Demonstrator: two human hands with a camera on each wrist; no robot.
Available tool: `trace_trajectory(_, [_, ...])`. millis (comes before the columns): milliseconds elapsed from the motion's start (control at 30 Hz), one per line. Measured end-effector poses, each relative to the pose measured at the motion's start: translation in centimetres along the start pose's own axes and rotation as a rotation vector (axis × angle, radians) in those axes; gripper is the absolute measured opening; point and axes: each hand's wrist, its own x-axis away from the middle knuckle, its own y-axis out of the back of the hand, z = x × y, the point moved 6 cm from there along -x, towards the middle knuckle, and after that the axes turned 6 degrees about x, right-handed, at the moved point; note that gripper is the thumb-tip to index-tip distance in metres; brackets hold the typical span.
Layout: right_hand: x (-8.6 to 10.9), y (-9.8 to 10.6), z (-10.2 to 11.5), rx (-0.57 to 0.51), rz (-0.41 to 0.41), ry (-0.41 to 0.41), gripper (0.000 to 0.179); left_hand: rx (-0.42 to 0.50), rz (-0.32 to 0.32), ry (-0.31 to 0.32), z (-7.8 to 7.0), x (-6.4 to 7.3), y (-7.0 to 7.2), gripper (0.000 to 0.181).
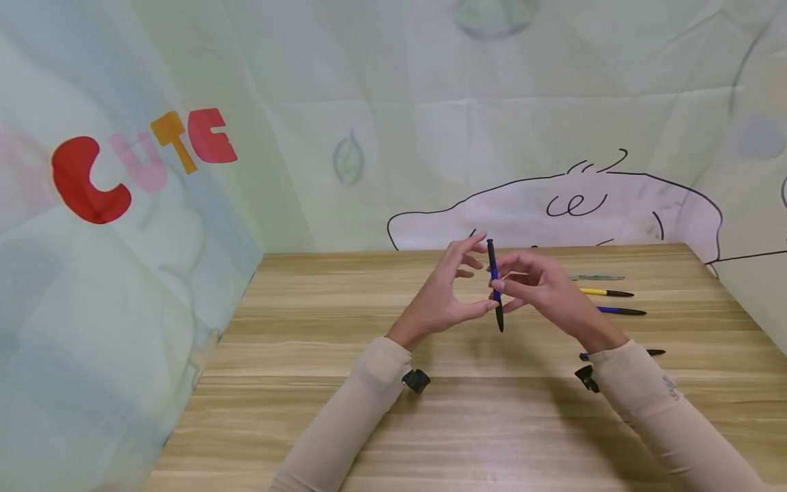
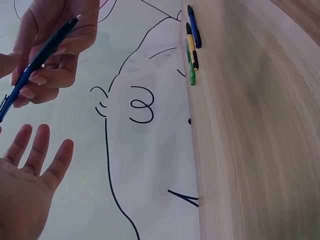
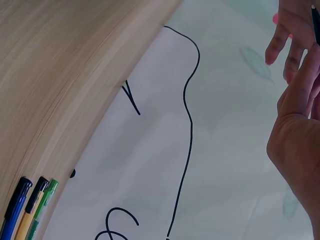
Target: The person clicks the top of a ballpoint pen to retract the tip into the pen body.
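Observation:
A blue and black pen is held nearly upright above the table, its pointed end down. My right hand pinches it around the middle between thumb and fingers. Facing it from the other side is my left hand, fingers spread and thumb stretched toward the pen's lower part; whether the thumb touches cannot be told. In the left wrist view the pen slants across the right hand, with the left hand's open fingers below. The right wrist view shows only the pen's dark end at its edge.
On the wooden table, right of the hands, lie a green pen, a yellow and black pen and a blue and black pen. Another dark pen is partly hidden by the right wrist. A printed cloth hangs behind.

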Motion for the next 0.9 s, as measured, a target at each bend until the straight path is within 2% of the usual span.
trace_trajectory(400, [-0.36,-0.42,-0.12,-0.041,-0.019,-0.034,0.033,0.014,0.012,-0.011,0.4,-0.22,-0.57,0.106])
trace_trajectory(900, [-0.67,-0.78,0.07,-0.074,-0.027,-0.027,0.037,0.028,0.01,-0.015,0.24,-0.24,-0.35,0.107])
